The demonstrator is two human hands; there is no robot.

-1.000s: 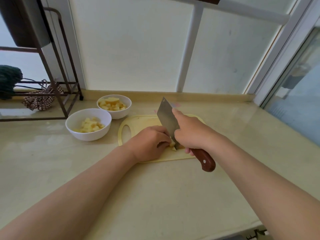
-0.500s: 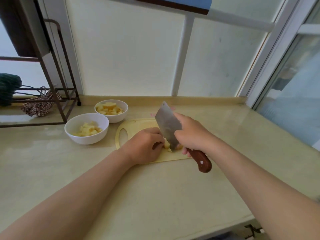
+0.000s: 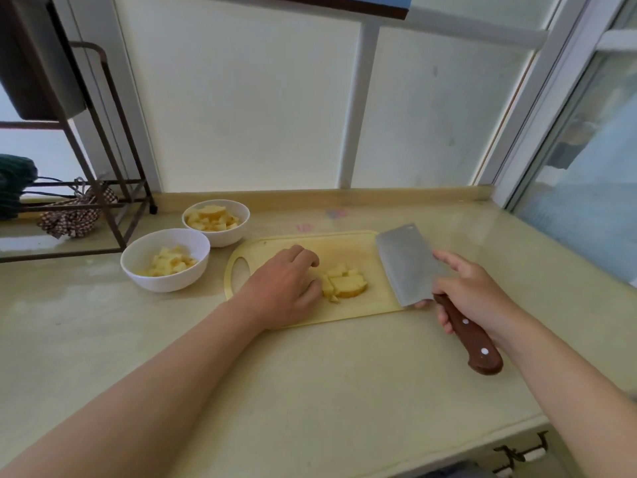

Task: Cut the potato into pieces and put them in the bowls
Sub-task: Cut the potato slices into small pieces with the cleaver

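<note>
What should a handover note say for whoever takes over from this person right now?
Left hand: rests on the cutting board, fingers loosely curled beside the potato pile, holding nothing.
Right hand: grips the cleaver by its handle, blade at the board's right end, apart from the pile.
Done: near bowl and far bowl both hold potato pieces.
Left: the pile's larger chunk probably needs more cuts; then move the pile into the bowls.
</note>
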